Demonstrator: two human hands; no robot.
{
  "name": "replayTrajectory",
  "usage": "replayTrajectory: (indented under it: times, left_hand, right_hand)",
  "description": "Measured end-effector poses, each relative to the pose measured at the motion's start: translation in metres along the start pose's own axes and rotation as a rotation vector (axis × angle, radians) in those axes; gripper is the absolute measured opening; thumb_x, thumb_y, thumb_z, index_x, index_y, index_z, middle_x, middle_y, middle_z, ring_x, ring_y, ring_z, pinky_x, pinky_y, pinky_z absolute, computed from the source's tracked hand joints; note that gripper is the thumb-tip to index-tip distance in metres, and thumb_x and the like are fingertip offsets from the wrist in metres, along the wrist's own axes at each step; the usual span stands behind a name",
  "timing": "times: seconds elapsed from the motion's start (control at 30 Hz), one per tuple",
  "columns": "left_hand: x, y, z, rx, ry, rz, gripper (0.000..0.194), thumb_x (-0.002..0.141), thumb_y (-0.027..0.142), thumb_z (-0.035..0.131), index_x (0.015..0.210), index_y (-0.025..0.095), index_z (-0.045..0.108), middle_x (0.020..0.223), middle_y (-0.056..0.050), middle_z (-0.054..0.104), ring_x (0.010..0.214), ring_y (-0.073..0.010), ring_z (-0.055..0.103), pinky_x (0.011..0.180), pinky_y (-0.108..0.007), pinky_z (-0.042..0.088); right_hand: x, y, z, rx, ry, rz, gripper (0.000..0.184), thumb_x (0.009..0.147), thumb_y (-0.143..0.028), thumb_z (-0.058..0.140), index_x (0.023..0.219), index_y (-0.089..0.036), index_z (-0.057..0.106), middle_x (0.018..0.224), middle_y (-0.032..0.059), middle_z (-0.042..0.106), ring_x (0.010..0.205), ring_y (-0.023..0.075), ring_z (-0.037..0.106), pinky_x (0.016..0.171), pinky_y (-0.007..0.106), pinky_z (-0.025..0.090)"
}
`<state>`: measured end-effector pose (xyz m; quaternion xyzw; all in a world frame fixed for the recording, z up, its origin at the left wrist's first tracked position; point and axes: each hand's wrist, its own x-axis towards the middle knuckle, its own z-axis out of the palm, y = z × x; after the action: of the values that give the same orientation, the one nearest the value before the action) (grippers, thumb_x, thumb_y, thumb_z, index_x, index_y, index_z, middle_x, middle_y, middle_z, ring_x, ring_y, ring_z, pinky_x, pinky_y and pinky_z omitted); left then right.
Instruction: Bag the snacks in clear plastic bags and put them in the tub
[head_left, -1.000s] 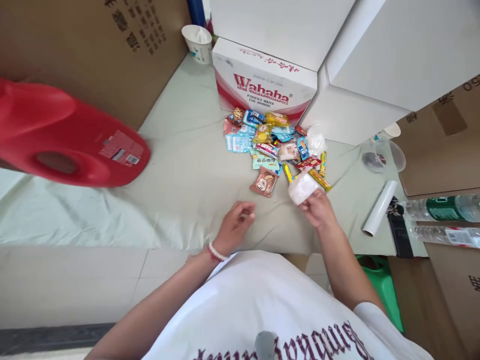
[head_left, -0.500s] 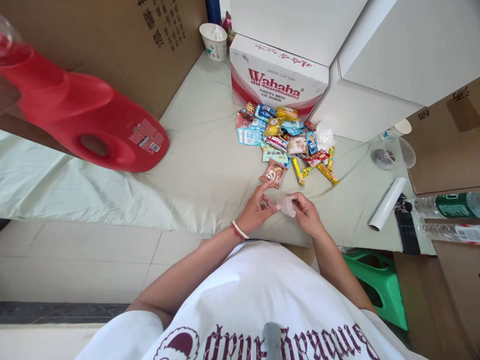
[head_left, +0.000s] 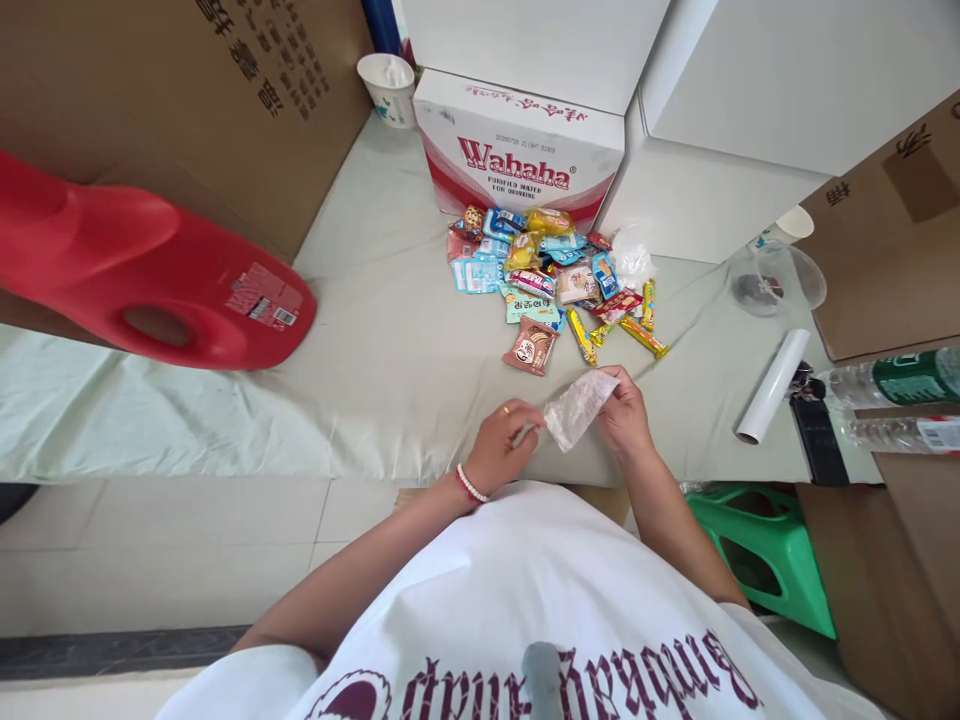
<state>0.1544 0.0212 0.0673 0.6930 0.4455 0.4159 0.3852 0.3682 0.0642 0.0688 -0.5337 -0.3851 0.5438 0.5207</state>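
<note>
A small, thin clear plastic bag (head_left: 577, 410) is stretched between my hands above the front of the table. My right hand (head_left: 626, 412) pinches its upper right corner. The fingers of my left hand (head_left: 506, 440) are curled, with the fingertips closed on the bag's left edge. Just beyond my hands lies a heap of wrapped snacks (head_left: 531, 283). Nearest to me in it is a brown snack packet (head_left: 532, 346), with yellow stick-shaped packets (head_left: 643, 337) to its right. A crumpled clear plastic bag (head_left: 632, 255) sits at the heap's right side.
A Wahaba-style printed water carton (head_left: 517, 150) stands behind the snacks. At left is a large red jug (head_left: 202, 290). A paper cup (head_left: 388, 95), clear plastic tub (head_left: 776, 280), white roll (head_left: 772, 388), black phone-like object (head_left: 819, 440) and bottles (head_left: 900, 385) surround the table; a green stool (head_left: 772, 545) is below.
The bag, bunched up before, is now spread out flatter between my hands. My left fingers, partly extended before, have curled in to its edge. The view has shifted slightly.
</note>
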Motion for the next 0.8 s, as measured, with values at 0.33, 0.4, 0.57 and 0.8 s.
replayTrajectory:
  times: [0.33,0.4,0.57,0.8]
  left_hand:
    - [0.038,0.0,0.026,-0.241,-0.036,-0.452,0.026,0.077,0.039,0.074,0.091,0.018,0.066,0.083,0.0,0.065,0.06,-0.0111,0.046,0.061,-0.027,0.04]
    - [0.034,-0.004,0.027,-0.337,-0.031,-0.473,0.023,0.08,0.041,0.071,0.08,0.019,0.065,0.07,0.002,0.06,0.061,-0.012,0.047,0.062,-0.027,0.038]
    - [0.03,0.0,0.021,-0.612,0.021,-0.459,0.034,0.078,0.049,0.077,0.079,0.019,0.062,0.081,0.0,0.065,0.078,-0.0148,0.057,0.078,-0.029,0.044]
    - [0.04,-0.014,0.003,-1.107,0.343,-0.654,0.04,0.071,0.037,0.085,0.079,0.021,0.049,0.066,0.006,0.053,0.069,-0.0108,0.059,0.07,-0.025,0.048]
  right_hand:
    - [-0.005,-0.007,0.004,-0.187,-0.031,-0.122,0.013,0.086,-0.034,0.068,0.093,-0.025,0.062,0.079,-0.0031,0.062,0.069,0.014,0.052,0.065,0.026,0.042]
    - [-0.004,-0.008,0.0,-0.138,-0.009,-0.114,0.016,0.083,-0.036,0.072,0.093,-0.025,0.063,0.085,-0.002,0.064,0.075,0.0148,0.056,0.07,0.026,0.045]
    - [-0.004,-0.008,-0.002,0.079,-0.171,0.112,0.062,0.07,-0.052,0.083,0.123,-0.031,0.062,0.121,0.0056,0.068,0.103,0.0225,0.065,0.085,0.034,0.052]
    - [-0.007,0.002,-0.002,0.083,-0.255,0.297,0.04,0.065,-0.046,0.091,0.087,-0.021,0.07,0.08,-0.0008,0.069,0.071,0.0139,0.059,0.073,0.028,0.048]
